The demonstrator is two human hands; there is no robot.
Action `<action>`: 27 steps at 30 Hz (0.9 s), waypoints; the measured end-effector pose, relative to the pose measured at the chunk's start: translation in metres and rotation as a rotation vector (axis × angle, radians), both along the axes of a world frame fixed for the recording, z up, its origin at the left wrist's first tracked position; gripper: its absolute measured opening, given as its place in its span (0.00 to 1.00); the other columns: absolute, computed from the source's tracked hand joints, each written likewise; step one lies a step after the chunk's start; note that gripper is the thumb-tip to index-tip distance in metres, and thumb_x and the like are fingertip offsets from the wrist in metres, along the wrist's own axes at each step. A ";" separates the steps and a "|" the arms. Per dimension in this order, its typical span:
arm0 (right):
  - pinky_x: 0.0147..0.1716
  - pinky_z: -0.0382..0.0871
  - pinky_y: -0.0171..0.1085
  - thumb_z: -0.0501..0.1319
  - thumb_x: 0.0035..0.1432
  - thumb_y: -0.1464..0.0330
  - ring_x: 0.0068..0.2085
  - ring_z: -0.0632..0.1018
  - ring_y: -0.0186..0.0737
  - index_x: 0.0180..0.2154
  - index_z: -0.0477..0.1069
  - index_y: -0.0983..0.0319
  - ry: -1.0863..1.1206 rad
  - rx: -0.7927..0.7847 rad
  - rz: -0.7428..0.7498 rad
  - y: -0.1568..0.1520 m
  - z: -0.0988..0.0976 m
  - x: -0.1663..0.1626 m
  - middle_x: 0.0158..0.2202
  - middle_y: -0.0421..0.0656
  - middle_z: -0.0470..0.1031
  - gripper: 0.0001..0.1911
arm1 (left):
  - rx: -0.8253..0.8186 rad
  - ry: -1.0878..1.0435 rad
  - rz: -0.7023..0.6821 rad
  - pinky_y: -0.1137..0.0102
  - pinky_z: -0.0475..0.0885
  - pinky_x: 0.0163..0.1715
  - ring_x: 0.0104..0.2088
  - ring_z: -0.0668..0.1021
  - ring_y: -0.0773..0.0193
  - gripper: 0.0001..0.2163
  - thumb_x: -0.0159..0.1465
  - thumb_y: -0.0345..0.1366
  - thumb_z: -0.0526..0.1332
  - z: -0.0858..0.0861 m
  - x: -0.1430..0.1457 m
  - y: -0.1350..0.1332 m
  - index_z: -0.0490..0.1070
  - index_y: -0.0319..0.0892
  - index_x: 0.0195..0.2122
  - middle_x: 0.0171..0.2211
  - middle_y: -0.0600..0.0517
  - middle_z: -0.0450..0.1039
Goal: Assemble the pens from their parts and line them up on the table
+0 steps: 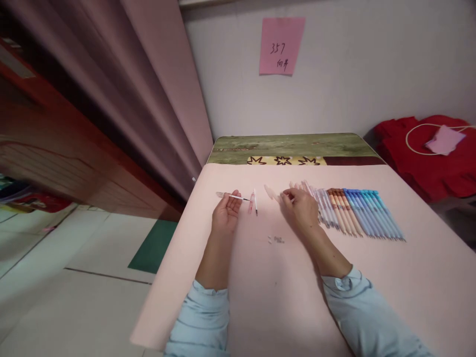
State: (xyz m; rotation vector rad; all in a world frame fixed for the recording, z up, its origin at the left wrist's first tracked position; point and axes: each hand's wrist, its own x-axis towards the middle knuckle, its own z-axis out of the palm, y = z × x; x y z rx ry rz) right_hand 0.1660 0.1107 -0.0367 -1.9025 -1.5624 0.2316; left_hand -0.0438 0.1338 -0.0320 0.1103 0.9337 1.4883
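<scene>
My left hand [226, 213] is palm up at the table's left side, its fingers closed on a slim pen refill [238, 197], white with a dark tip. A translucent piece [220, 194] shows at the refill's left end. Just right of these fingers lie another white refill [255, 202] and a pink translucent pen part [251, 204]. My right hand [303, 206] is pinched at the near end of a pale pink pen barrel [270, 192], which points up and left. Its fingertips partly hide what they grip. Small springs and bits [278, 240] lie between my forearms.
Several pens [366, 213] in clear, brown, blue and turquoise lie in a row right of my right hand. A pale pink sheet [275, 307] covers the table. Red cloth [409, 158] sits beyond the right edge; a curtain [163, 89] hangs at left.
</scene>
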 end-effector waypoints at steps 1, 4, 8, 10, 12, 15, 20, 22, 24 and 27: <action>0.36 0.62 0.37 0.59 0.60 0.61 0.38 0.76 0.43 0.40 0.79 0.59 -0.054 -0.031 0.001 0.000 -0.001 0.001 0.36 0.45 0.79 0.13 | -0.011 -0.017 0.018 0.73 0.77 0.39 0.33 0.82 0.67 0.07 0.67 0.29 0.58 0.001 -0.001 0.001 0.71 0.35 0.31 0.33 0.45 0.80; 0.38 0.62 0.37 0.61 0.59 0.58 0.40 0.76 0.43 0.45 0.77 0.57 -0.180 -0.093 0.045 -0.001 -0.004 -0.003 0.42 0.45 0.78 0.16 | -0.010 -0.027 0.037 0.73 0.78 0.39 0.33 0.82 0.66 0.07 0.67 0.29 0.58 0.002 -0.002 0.001 0.72 0.34 0.32 0.33 0.44 0.80; 0.35 0.60 0.36 0.57 0.63 0.58 0.36 0.76 0.40 0.38 0.78 0.58 -0.255 -0.149 0.077 -0.003 -0.008 -0.008 0.41 0.46 0.77 0.14 | 0.005 -0.022 0.023 0.72 0.78 0.37 0.33 0.82 0.65 0.06 0.66 0.29 0.59 0.001 0.002 -0.001 0.72 0.34 0.32 0.33 0.44 0.80; 0.34 0.60 0.36 0.55 0.64 0.61 0.35 0.76 0.39 0.36 0.79 0.59 -0.254 -0.142 0.053 -0.003 -0.008 -0.008 0.39 0.46 0.77 0.15 | 0.022 -0.014 0.010 0.73 0.78 0.37 0.33 0.82 0.66 0.06 0.66 0.29 0.59 0.000 0.004 -0.002 0.72 0.34 0.33 0.33 0.44 0.80; 0.34 0.60 0.36 0.54 0.63 0.63 0.35 0.76 0.40 0.37 0.78 0.60 -0.237 -0.100 -0.003 -0.002 -0.006 -0.007 0.38 0.47 0.78 0.14 | 0.038 -0.003 0.007 0.72 0.78 0.38 0.33 0.82 0.66 0.05 0.66 0.29 0.59 -0.001 0.005 -0.002 0.72 0.34 0.34 0.33 0.44 0.80; 0.33 0.61 0.36 0.56 0.60 0.65 0.34 0.76 0.41 0.37 0.76 0.61 -0.131 -0.006 -0.027 -0.002 0.001 -0.005 0.35 0.45 0.78 0.12 | 0.046 0.021 0.029 0.71 0.78 0.39 0.33 0.82 0.65 0.05 0.66 0.29 0.59 -0.001 0.005 -0.003 0.72 0.34 0.34 0.34 0.43 0.80; 0.27 0.61 0.32 0.58 0.54 0.64 0.24 0.71 0.34 0.31 0.73 0.61 0.224 0.037 0.309 -0.007 0.010 -0.011 0.23 0.38 0.73 0.08 | 0.056 0.075 0.085 0.67 0.78 0.43 0.33 0.82 0.63 0.03 0.65 0.29 0.61 0.000 0.002 -0.003 0.70 0.34 0.35 0.34 0.42 0.80; 0.26 0.60 0.31 0.58 0.54 0.65 0.23 0.69 0.33 0.30 0.72 0.61 0.279 0.037 0.387 -0.009 0.011 -0.014 0.22 0.37 0.71 0.07 | 0.059 0.094 0.109 0.65 0.77 0.44 0.34 0.83 0.62 0.03 0.65 0.30 0.61 0.000 0.000 -0.003 0.70 0.34 0.35 0.34 0.42 0.80; 0.26 0.60 0.31 0.59 0.53 0.65 0.23 0.69 0.32 0.30 0.72 0.60 0.287 0.037 0.417 -0.011 0.010 -0.017 0.22 0.37 0.70 0.06 | 0.069 0.116 0.127 0.64 0.77 0.44 0.34 0.83 0.61 0.04 0.65 0.30 0.62 -0.001 -0.001 -0.003 0.69 0.35 0.35 0.35 0.41 0.80; 0.25 0.60 0.31 0.59 0.53 0.66 0.23 0.68 0.32 0.29 0.71 0.60 0.284 0.036 0.440 -0.012 0.009 -0.018 0.21 0.36 0.69 0.05 | 0.085 0.139 0.132 0.64 0.77 0.43 0.34 0.83 0.62 0.04 0.65 0.31 0.62 -0.002 -0.001 -0.003 0.68 0.35 0.35 0.34 0.42 0.80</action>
